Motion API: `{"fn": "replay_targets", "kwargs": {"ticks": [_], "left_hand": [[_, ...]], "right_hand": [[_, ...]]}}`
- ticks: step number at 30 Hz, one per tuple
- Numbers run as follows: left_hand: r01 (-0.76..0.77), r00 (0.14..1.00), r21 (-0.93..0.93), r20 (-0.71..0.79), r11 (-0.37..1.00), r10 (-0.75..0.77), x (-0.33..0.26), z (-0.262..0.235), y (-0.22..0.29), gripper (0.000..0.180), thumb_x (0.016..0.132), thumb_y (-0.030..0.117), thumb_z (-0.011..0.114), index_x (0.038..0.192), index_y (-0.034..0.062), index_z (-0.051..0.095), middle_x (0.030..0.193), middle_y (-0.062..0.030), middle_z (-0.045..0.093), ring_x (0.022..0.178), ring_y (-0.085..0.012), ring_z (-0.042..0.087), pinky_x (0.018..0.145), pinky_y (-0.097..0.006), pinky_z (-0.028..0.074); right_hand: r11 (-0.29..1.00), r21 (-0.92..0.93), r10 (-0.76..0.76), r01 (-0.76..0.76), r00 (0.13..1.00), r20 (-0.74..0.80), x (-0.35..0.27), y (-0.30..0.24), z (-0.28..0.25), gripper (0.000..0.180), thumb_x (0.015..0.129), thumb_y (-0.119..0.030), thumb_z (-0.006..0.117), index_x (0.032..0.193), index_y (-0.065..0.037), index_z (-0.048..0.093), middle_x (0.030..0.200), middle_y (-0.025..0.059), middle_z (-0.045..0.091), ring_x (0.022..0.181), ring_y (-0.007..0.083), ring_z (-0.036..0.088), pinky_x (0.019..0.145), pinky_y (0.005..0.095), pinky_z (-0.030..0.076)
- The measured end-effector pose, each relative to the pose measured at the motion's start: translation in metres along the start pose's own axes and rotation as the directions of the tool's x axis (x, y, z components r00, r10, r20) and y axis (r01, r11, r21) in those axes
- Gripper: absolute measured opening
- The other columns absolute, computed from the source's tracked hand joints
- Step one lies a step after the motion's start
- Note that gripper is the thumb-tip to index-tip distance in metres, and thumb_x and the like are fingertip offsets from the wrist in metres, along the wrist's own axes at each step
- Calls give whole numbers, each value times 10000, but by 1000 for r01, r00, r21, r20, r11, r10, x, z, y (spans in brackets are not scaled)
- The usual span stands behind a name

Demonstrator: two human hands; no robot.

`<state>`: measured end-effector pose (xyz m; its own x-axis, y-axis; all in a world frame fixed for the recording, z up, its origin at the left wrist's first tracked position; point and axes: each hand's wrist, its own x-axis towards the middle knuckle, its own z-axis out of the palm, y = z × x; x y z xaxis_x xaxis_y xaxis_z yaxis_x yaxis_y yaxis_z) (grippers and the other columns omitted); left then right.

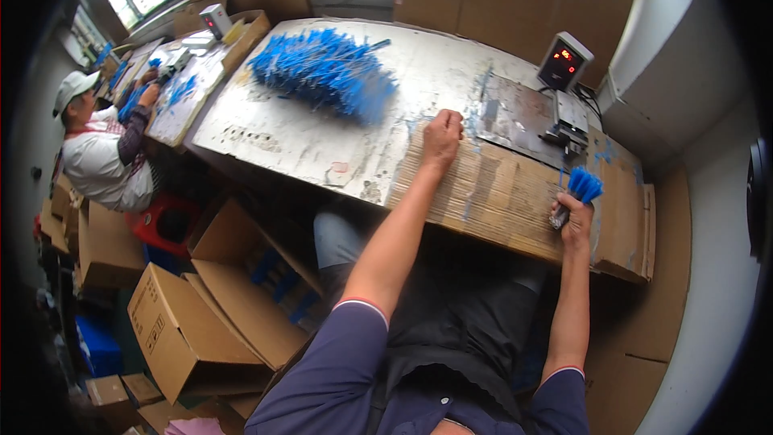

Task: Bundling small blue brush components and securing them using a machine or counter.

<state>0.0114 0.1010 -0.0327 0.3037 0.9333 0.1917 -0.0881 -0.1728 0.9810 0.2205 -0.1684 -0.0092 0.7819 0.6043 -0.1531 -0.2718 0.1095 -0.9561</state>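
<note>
My right hand (574, 216) grips a bundle of thin blue strands (585, 183) above the right part of the cardboard sheet (515, 193). Blue ends fan out over the fist, and darker, silvery ends poke out below it. My left hand (443, 137) is closed, its fingers curled together over the cardboard's left edge. Whatever it may hold is too small to make out. Farther left on the white worktable (290, 145) lies a large loose heap of the same blue strands (322, 72).
A metal plate with a small machine (569, 122) stands at the right, near a box with a red digital display (565, 62). Open cartons (189, 326) sit on the floor at lower left. A co-worker (101, 141) handles blue strands at another table.
</note>
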Motion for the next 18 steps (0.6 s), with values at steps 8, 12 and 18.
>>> {"fn": "replay_targets", "kwargs": {"ticks": [8, 12, 18], "left_hand": [[12, 1000, 29, -8, 1000, -12, -2, 40, 7, 270, 1056, 254, 594, 1017, 13, 708, 810, -28, 696, 722, -95, 627, 651, -264, 515], [-34, 992, -67, 120, 997, 42, 13, 106, 20, 255, 1061, 270, 604, 1023, 41, 711, 840, -5, 691, 754, -70, 626, 631, -228, 493], [-411, 911, 358, 180, 838, 370, 21, 152, -9, 281, 1029, 302, 636, 1021, 33, 715, 819, -121, 722, 743, -231, 688, 670, -379, 518]], "right_hand": [[995, 69, 77, -73, 995, -59, 1, -24, -3, 172, 732, 63, 742, 837, -15, 630, 728, 84, 656, 537, 206, 673, 465, 320, 558], [1000, -3, 11, -11, 995, -103, 25, -27, 4, 137, 723, 79, 709, 807, -3, 639, 708, 85, 653, 534, 192, 666, 489, 316, 566], [997, -67, -51, 39, 983, -179, 67, -19, 15, 93, 740, 64, 707, 798, 11, 658, 692, 96, 662, 525, 196, 666, 464, 318, 546]]}}
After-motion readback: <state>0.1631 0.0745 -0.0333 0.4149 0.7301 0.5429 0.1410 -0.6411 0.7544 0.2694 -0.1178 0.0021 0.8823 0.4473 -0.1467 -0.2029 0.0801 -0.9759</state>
